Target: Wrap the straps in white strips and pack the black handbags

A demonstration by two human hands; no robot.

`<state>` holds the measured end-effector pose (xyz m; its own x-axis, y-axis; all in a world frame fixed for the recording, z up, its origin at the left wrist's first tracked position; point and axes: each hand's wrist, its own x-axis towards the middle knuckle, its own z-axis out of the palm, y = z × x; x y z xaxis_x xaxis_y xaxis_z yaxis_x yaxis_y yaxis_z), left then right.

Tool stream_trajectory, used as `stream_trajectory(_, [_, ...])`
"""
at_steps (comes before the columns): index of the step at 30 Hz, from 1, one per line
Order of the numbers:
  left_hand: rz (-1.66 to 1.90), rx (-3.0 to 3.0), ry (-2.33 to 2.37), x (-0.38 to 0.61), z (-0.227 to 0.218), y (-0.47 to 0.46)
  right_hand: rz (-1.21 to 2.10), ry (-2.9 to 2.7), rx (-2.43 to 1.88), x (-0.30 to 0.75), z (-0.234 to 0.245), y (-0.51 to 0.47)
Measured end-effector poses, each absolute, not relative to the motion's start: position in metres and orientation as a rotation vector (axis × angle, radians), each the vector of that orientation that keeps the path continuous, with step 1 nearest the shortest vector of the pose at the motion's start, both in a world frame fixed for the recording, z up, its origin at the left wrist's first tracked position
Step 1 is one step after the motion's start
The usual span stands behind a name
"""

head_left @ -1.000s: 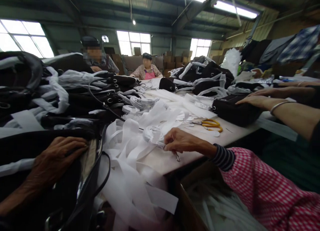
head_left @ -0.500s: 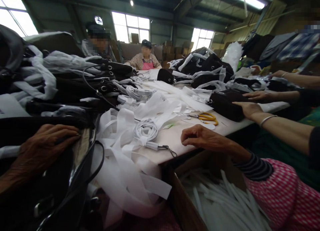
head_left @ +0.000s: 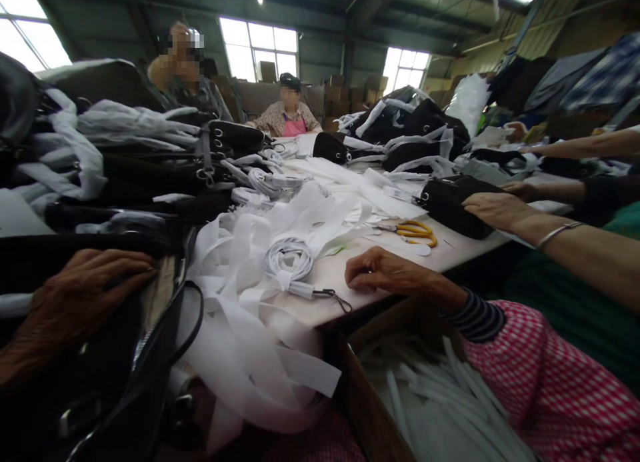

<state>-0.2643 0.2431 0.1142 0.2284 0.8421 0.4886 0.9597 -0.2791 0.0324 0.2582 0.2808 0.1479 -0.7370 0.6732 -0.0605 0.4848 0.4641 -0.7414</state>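
My left hand (head_left: 75, 299) lies flat on a black bag (head_left: 100, 355) at the lower left, fingers spread across its open top. My right hand (head_left: 385, 273) rests on the table (head_left: 345, 269) with its fingers loosely curled and nothing in them. Just left of it lies a coiled white strap (head_left: 290, 257) with a metal clip (head_left: 333, 295) at its end. Loose white paper strips (head_left: 250, 342) spill over the table's near edge between my hands.
Yellow-handled scissors (head_left: 415, 232) lie mid-table. A co-worker's hands (head_left: 493, 207) on the right press on a black bag (head_left: 450, 202). Piles of black bags and white wrapping (head_left: 125, 155) rise at the left and back. A cardboard box of white sticks (head_left: 425, 402) stands below the table edge. Two people sit beyond.
My right hand has let go of the coiled strap's clip end and drawn back to the right; the strap now lies on the table. My left hand stays on the bag.
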Motion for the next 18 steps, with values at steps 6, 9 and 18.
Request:
stream_trajectory(6, [-0.574, -2.236, -1.674, -0.256, 0.12, 0.24, 0.898, -2.561, -0.995, 0.24, 0.146, 0.265])
stream_trajectory(9, [-0.601, -2.239, -1.711, -0.255, 0.122, 0.239, 0.584, -2.68, -1.03, 0.226, 0.14, 0.252])
stream_trajectory(18, [-0.92, -2.25, -1.893, -0.237, 0.132, 0.23, 0.174, -2.538, -0.824, 0.213, 0.116, 0.251])
